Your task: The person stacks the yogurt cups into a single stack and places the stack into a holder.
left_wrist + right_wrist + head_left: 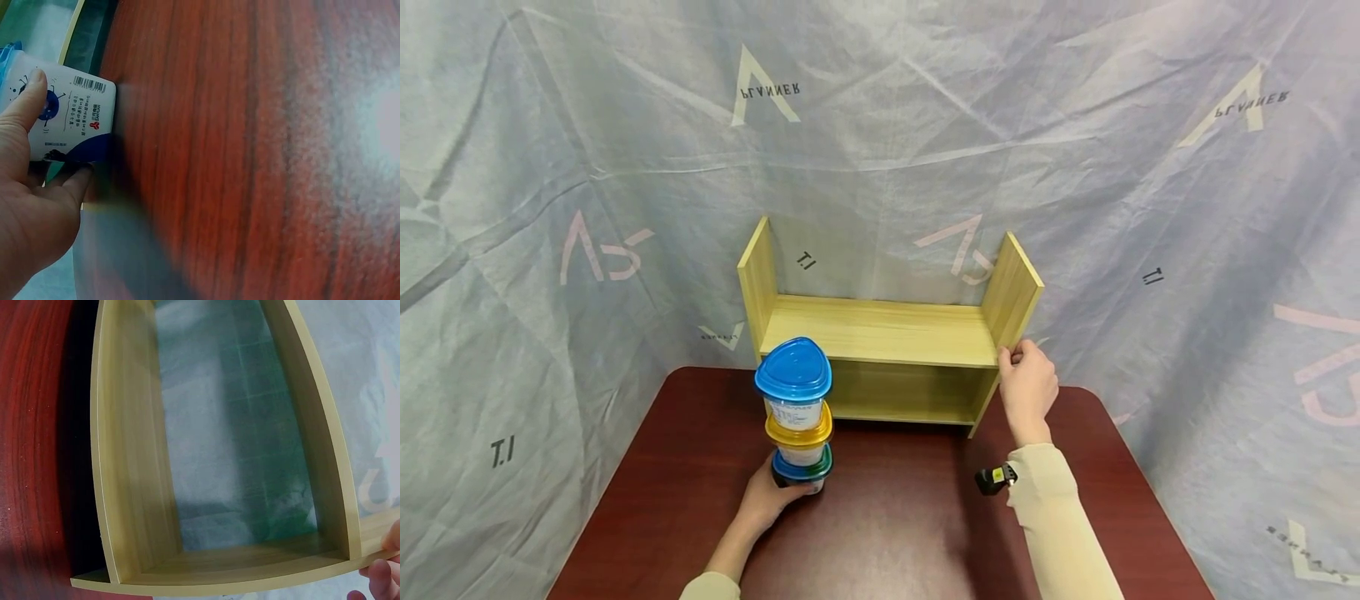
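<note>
Three lidded tubs stand in a stack left of centre in the head view: a blue-lidded tub (794, 412) on top, a yellow-lidded tub (802, 454) in the middle, and a tub with a blue-green lid (814, 485) at the bottom. My left hand (765, 500) grips the bottom tub, thumb along its printed wall (75, 109) in the left wrist view. On the right, my right hand (1030, 387) pinches the front edge of the side panel of a light wooden shelf (880, 332). Its fingertips (379, 578) show at the panel's edge in the right wrist view.
The two-level shelf stands at the back of a dark red table (880, 525). Behind it hangs a grey printed cloth (880, 125), which also runs along both sides. A small black device (996, 478) sits at the right wrist.
</note>
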